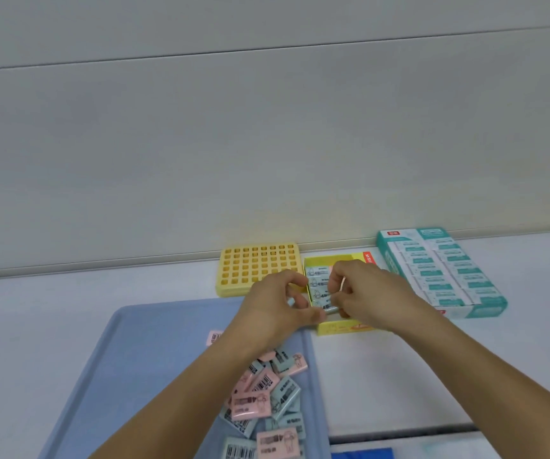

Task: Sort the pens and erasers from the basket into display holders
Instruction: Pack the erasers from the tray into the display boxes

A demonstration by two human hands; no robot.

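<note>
Two hands over the small yellow box near the tabletop's back edge: left hand curled, thumb and fingers pinching a blue eraser at the box's near end; right hand curled beside it, fingertips among the row of blue erasers already standing inside. Loose pink and blue erasers heaped in the blue tray at the front edge. Yellow grid holder just left of the box, teal eraser carton right of it.
</note>
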